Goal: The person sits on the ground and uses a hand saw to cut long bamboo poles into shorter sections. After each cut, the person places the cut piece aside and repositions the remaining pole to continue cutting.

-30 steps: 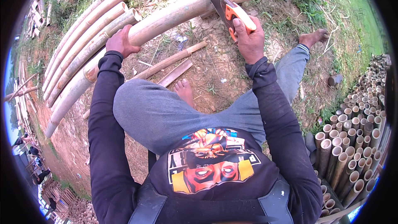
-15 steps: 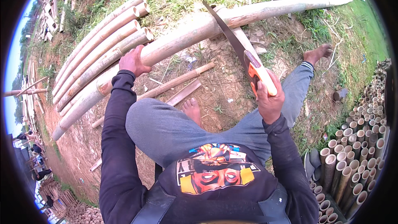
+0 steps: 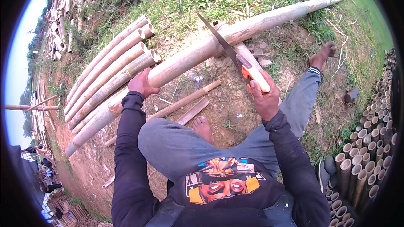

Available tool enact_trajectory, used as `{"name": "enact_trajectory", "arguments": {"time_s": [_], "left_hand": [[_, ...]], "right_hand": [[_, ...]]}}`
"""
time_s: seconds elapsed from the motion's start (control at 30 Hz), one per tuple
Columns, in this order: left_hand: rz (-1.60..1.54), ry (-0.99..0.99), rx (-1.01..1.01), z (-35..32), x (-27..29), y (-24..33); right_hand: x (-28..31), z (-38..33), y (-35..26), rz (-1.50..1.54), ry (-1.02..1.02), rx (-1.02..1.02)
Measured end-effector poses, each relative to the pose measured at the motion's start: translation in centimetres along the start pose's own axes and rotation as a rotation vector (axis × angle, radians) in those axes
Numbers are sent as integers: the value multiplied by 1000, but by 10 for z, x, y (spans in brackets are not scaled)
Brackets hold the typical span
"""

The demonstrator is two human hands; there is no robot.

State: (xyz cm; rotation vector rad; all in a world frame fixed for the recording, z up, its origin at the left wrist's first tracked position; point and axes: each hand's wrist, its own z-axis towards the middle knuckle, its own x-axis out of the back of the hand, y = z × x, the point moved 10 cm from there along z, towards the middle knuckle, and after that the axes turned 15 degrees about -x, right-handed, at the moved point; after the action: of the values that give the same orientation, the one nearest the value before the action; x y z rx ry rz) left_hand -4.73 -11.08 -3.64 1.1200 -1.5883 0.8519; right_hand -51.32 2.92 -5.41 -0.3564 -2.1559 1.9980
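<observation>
A long pale bamboo pole [image 3: 189,58] lies slantwise before me, its thin end far right. My left hand [image 3: 143,84] is closed on it left of the middle, fingers over the far side. In my right hand [image 3: 266,98] is the handle of a handsaw [image 3: 222,40], orange and white with a dark blade. The blade crosses the pole, and its tip sticks out past the far side. How deep the teeth sit in the bamboo I cannot tell. Under the pole near the blade is a short bamboo support [image 3: 246,54].
Several cut bamboo lengths [image 3: 111,61] lie side by side to the left. Split bamboo pieces [image 3: 191,111] rest on the ground by my bare foot [image 3: 202,128]. Upright bamboo tubes [image 3: 357,172] stand packed at the right. More bamboo is heaped [image 3: 67,6] at the far left.
My right hand has pushed the saw forward, so the handle is closer to the pole and more blade shows beyond it. My left hand keeps its hold. The whole view has shifted slightly.
</observation>
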Motion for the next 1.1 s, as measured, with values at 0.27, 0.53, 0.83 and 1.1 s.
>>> {"name": "enact_trajectory", "arguments": {"time_s": [0.27, 0.53, 0.83, 1.1], "left_hand": [[20, -30, 22, 4, -8, -2], [1, 44, -16, 2, 0, -4], [10, 24, -28, 3, -8, -2], [-19, 44, -34, 1, -1, -4]], "right_hand": [[-2, -16, -37, 32, 19, 130], [-20, 18, -12, -34, 28, 62], [-14, -10, -39, -27, 31, 181], [-17, 13, 9, 87, 1, -24]]}}
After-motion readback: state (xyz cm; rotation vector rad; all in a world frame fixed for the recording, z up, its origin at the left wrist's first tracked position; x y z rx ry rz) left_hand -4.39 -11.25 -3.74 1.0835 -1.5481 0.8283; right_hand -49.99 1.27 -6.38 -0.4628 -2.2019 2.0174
